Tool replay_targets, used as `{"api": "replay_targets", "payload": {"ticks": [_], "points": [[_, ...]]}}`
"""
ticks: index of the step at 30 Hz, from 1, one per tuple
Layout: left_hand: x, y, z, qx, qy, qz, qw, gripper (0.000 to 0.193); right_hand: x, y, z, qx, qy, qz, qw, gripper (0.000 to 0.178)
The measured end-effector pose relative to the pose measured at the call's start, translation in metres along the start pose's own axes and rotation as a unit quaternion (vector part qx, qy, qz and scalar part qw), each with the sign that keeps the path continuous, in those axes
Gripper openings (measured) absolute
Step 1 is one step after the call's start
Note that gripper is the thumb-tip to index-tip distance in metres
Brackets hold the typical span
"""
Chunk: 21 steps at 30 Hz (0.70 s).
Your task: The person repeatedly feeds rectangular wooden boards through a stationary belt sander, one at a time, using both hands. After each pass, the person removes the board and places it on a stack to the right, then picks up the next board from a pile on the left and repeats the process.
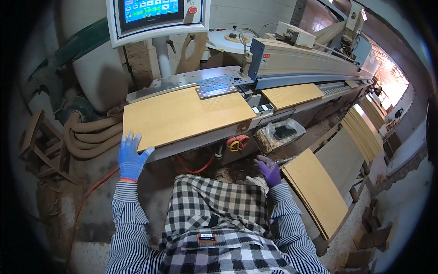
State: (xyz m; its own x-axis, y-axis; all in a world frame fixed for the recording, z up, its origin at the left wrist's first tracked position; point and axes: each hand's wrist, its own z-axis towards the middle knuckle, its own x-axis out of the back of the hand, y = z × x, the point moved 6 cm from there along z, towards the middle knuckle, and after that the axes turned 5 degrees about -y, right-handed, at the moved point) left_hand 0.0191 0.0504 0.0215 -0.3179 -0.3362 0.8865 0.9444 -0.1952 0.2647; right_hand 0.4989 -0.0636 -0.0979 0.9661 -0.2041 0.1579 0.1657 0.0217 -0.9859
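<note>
My left hand (131, 159), in a blue glove, lies with spread fingers against the near left corner of a long wood-coloured panel (182, 112). That panel rests flat on the machine's table, its far edge beside a perforated metal plate (219, 86). To the right, my right hand (268, 171) wears a purple glove and hangs in the air with its fingers extended and nothing in them. It is close to a stack of similar panels (317, 192). A second panel (292, 94) lies farther along the machine, under its long beam.
A control screen (150, 10) with a red button (192, 9) stands at the far left. Thick hoses (98, 132) run beside the table's left end. Below its front edge are a red-and-yellow coil (237, 143) and a plastic-lined bin (280, 134). More panels (362, 130) stand at right.
</note>
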Motion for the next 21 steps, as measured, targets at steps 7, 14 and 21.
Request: {"api": "replay_targets", "payload": {"ticks": [7, 14, 21], "points": [[-0.004, 0.001, 0.004, 0.008, -0.009, 0.01, 1.0, 0.07, 0.099, 0.027, -0.019, -0.042, 0.03, -0.666, 0.744, 0.051], [-0.003, 0.006, 0.006, 0.01, -0.021, 0.007, 1.0, 0.071, 0.113, 0.054, -0.038, 0.057, 0.067, -0.623, 0.777, 0.041], [-0.001, 0.007, 0.005, 0.011, -0.008, -0.006, 1.0, 0.07, 0.111, 0.056, -0.094, 0.025, 0.145, -0.604, 0.783, 0.032]]}}
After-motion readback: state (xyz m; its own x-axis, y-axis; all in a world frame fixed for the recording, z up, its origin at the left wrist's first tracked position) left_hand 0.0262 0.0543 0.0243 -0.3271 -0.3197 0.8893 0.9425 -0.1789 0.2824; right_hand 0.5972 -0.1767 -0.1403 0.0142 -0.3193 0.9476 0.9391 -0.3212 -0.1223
